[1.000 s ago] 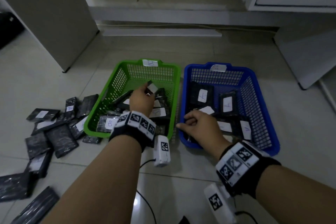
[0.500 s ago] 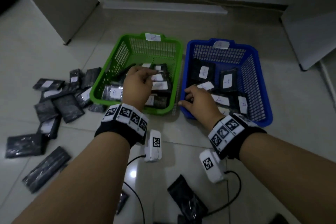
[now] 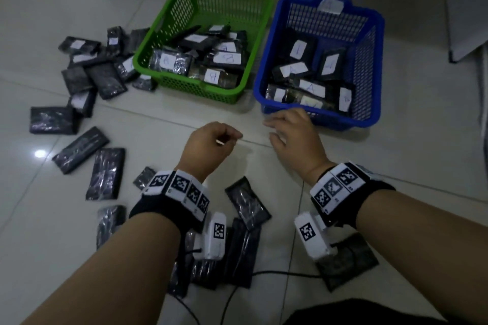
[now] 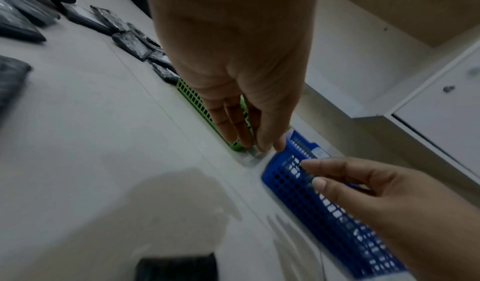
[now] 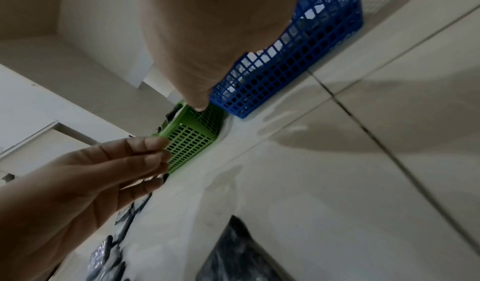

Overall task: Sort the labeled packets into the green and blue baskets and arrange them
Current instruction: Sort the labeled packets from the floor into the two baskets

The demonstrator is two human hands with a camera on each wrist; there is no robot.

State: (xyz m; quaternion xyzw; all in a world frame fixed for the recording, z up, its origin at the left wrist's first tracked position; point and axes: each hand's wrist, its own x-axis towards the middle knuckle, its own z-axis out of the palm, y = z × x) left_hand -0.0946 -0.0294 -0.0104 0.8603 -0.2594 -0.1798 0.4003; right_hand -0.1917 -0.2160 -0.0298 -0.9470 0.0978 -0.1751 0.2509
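Many packets [image 3: 105, 177] left of the green basket [image 3: 184, 87] and in front of it lie label-down, so a packet grabbed unread could land in the wrong basket. The left hand [image 3: 208, 145] hovers before the green basket, grip loosely curled, apparently empty. The right hand [image 3: 293, 137], grip relaxed and empty, hangs right of it, just before the blue basket [image 3: 317, 119].

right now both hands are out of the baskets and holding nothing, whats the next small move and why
Probably lower the left hand onto the dark packet lying on the floor just beside its wrist and turn it over. Both hands are empty, the right hand hovers at the blue basket, and this packet shows no label from above, so its letter must be read before choosing blue or the green basket.
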